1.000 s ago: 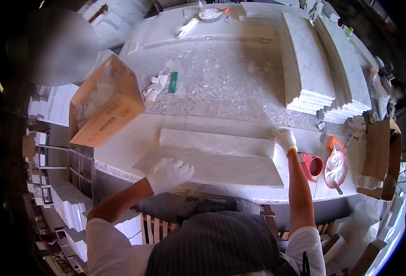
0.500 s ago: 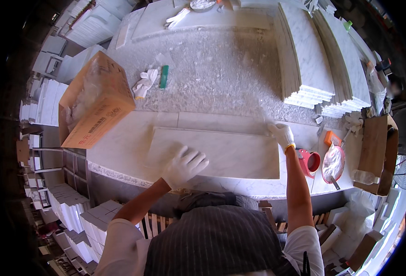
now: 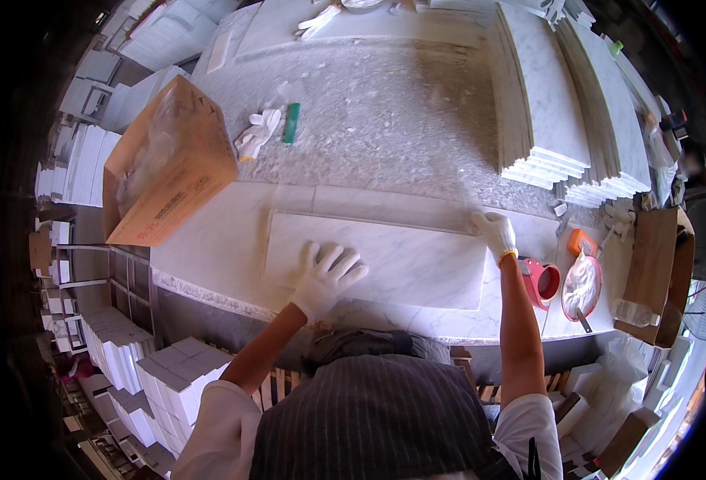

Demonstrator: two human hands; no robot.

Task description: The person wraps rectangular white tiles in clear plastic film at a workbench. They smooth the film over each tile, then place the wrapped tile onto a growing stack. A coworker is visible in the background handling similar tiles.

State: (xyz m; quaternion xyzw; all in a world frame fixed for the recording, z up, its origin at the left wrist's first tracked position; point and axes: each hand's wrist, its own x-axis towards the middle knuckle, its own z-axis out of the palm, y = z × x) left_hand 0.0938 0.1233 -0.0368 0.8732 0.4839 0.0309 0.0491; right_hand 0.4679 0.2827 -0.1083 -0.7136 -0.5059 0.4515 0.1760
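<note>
A long white marble slab (image 3: pixel 401 260) with faint grey veins lies flat on the pale stone worktop in front of me. My left hand (image 3: pixel 327 282), in a white knit glove, rests on the slab's near left part with its fingers spread. At the slab's far right corner is my right hand (image 3: pixel 496 234), gloved too, with its fingers curled closed. What they hold, if anything, is hidden. Just right of that forearm stands a red tape dispenser (image 3: pixel 540 282). Beside it lie a red-rimmed bowl (image 3: pixel 582 286) of white paste with a scraper and an orange box-shaped item (image 3: pixel 581 242).
An open cardboard box (image 3: pixel 193 192) holding clear plastic stands at the left. A loose white glove (image 3: pixel 258 134) and a green strip (image 3: pixel 291 123) lie on the dusty middle. Stacked marble slabs (image 3: pixel 557 88) fill the far right. Another carton (image 3: pixel 653 272) and a plastic bottle (image 3: pixel 635 313) sit at the right edge.
The whole view has tilted slightly. My left hand has slid a little farther up onto the slab. My right hand stays at the far right corner, still closed.
</note>
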